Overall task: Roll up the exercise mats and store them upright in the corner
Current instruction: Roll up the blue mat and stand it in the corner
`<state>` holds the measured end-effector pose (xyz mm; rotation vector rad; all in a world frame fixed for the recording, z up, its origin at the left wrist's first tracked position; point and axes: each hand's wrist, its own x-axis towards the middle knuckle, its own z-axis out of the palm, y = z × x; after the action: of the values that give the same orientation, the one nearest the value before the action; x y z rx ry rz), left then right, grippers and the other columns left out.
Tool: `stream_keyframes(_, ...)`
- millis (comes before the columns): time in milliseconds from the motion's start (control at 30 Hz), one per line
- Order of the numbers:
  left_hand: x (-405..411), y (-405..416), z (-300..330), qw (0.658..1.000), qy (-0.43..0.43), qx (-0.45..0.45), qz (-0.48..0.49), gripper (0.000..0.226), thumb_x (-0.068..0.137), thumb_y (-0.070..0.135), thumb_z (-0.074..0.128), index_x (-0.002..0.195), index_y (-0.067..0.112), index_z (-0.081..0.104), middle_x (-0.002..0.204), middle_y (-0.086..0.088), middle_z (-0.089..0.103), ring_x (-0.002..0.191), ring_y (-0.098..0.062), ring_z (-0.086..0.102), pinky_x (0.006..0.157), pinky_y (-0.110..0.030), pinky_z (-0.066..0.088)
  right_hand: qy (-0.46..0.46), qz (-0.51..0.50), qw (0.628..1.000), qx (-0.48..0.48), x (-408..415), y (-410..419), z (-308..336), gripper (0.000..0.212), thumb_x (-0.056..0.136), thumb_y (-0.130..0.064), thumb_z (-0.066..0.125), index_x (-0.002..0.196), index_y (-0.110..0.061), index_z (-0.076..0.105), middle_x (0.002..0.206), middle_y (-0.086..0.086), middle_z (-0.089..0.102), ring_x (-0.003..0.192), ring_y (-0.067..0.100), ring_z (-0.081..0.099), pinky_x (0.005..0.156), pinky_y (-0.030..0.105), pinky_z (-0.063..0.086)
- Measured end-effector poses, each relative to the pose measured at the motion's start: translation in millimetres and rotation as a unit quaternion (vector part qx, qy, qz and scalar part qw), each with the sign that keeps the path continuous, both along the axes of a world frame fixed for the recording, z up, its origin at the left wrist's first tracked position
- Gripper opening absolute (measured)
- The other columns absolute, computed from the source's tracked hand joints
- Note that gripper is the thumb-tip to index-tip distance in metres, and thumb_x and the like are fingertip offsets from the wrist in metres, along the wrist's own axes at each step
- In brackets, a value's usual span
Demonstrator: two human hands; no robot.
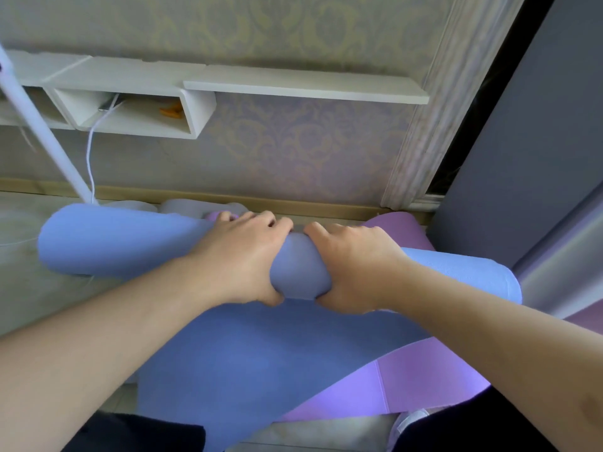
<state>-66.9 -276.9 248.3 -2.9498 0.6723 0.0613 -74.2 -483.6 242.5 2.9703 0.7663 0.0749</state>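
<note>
Patterned wallpaper (293, 148) ran behind both hands, with a white wall shelf (303, 84) above them and a wooden baseboard (293, 203) just past the fingertips. Blue mat (228, 360) lay partly rolled on the floor; its roll stretched sideways beyond both hands, and the flat part spread back toward the person. Left hand (241, 259) and right hand (354, 269) sat side by side at the roll's middle, fingers curled over the top, thumbs underneath, squeezing it in. Purple mat (424, 383) lay under the blue one, showing to the right of the right hand and near the right forearm. White pole (42, 132) leaned far left of the left hand, a white cable (89, 158) beside it. Small orange thing (171, 110) in the shelf cubby, possibly a clip, too blurry to tell.
</note>
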Motion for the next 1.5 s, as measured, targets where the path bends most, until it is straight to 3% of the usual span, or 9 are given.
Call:
stream_keyframes(100,-3.3,-9.4,-6.9,0.995,-0.081,0.051,-0.027,0.074,0.062,0.051,0.080,0.121,0.025,0.043,0.112,0.006,0.052,0.107,-0.025,0.056,0.097,-0.049,0.040,0.056,-0.030,0.997,0.046,2.6,-3.3,5.1,0.072,0.065,-0.060,0.080,0.120,-0.031,0.044,0.097,-0.011,0.066,0.081,0.022,0.066,0.069,0.040,0.059)
stream_keyframes(267,7.7,-3.4,-3.6,0.999,0.007,-0.028,0.021,0.074,0.056,0.061,0.080,0.116,0.033,0.048,0.108,0.014,0.058,0.106,-0.021,0.061,0.089,-0.047,0.046,-0.015,-0.002,0.999,-0.029,-3.7,1.3,-1.7,0.097,0.066,-0.062,0.084,0.134,-0.026,0.025,0.120,0.000,0.056,0.104,0.028,0.062,0.082,0.042,0.054)
stream_keyframes(433,6.6,3.7,-6.3,1.000,0.011,-0.022,-0.013,0.084,0.052,0.066,0.077,0.124,0.033,0.049,0.114,0.014,0.055,0.114,-0.020,0.057,0.096,-0.044,0.044,0.019,-0.001,0.999,-0.028,-0.6,0.8,4.3,0.071,0.073,-0.054,0.078,0.123,-0.027,0.034,0.108,-0.006,0.059,0.090,0.026,0.065,0.067,0.037,0.049)
stream_keyframes(600,11.0,8.6,-8.2,0.996,-0.067,0.014,-0.057,0.085,0.057,0.051,0.079,0.132,0.032,0.044,0.114,0.011,0.052,0.108,-0.022,0.058,0.095,-0.042,0.042,0.078,-0.039,0.995,0.037,3.8,-7.9,13.2,0.075,0.066,-0.061,0.079,0.126,-0.036,0.041,0.105,-0.012,0.065,0.087,0.021,0.065,0.072,0.040,0.058)
stream_keyframes(767,10.8,7.2,-1.2,0.998,-0.009,-0.057,-0.016,0.083,0.053,0.061,0.080,0.126,0.042,0.046,0.106,0.017,0.056,0.101,-0.018,0.061,0.085,-0.041,0.045,0.009,-0.007,0.999,-0.030,-1.9,-0.5,-0.8,0.114,0.061,-0.064,0.089,0.148,-0.028,0.024,0.129,-0.001,0.056,0.111,0.029,0.062,0.085,0.043,0.055)
stream_keyframes(1033,4.0,5.0,-5.9,0.996,-0.052,0.027,-0.068,0.084,0.058,0.056,0.077,0.131,0.030,0.043,0.118,0.013,0.051,0.111,-0.021,0.055,0.100,-0.042,0.041,0.092,-0.037,0.995,0.015,-0.8,-4.6,13.9,0.072,0.066,-0.062,0.082,0.119,-0.035,0.041,0.095,-0.013,0.062,0.077,0.017,0.060,0.062,0.034,0.050)
stream_keyframes(1233,11.1,10.8,1.6,0.998,0.010,-0.051,-0.017,0.080,0.051,0.068,0.079,0.119,0.039,0.049,0.106,0.018,0.057,0.097,-0.016,0.061,0.082,-0.039,0.044,0.008,-0.015,0.999,-0.035,-7.5,2.1,0.9,0.112,0.062,-0.066,0.087,0.146,-0.028,0.024,0.123,0.000,0.056,0.106,0.030,0.063,0.081,0.042,0.054)
stream_keyframes(1300,9.9,12.9,0.6,0.997,0.025,-0.066,-0.017,0.083,0.051,0.065,0.080,0.124,0.041,0.049,0.110,0.019,0.056,0.102,-0.015,0.061,0.088,-0.039,0.046,0.005,-0.012,0.999,-0.043,-6.4,4.7,-0.3,0.100,0.066,-0.062,0.086,0.140,-0.026,0.029,0.118,-0.001,0.058,0.102,0.030,0.064,0.073,0.039,0.050)
stream_keyframes(1500,11.2,11.4,-10.4,0.986,-0.136,0.025,-0.098,0.099,0.052,0.047,0.083,0.140,0.022,0.047,0.125,0.004,0.052,0.115,-0.025,0.056,0.106,-0.044,0.039,0.110,-0.069,0.989,0.074,4.1,-3.6,13.7,0.079,0.063,-0.064,0.081,0.128,-0.037,0.046,0.097,-0.016,0.065,0.084,0.017,0.066,0.072,0.039,0.060)
